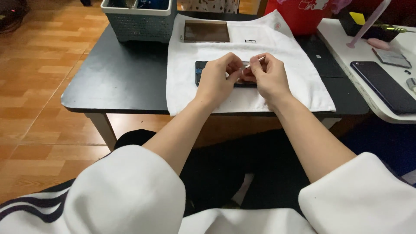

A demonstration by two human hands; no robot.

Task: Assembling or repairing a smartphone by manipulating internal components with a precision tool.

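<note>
Both hands meet over the opened phone (202,69) on the white cloth (277,93), left hand (219,78) steadying, right hand (268,76) pinching thin tweezers (255,61): mid-disassembly, it seems, calling for a fine, steady lift.

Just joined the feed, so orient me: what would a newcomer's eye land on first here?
Two bare hands, left hand and right hand, meet over a dark opened phone on a white cloth at the middle of the black table. The right hand pinches a thin metal tool; a grey basket stands behind.
</note>
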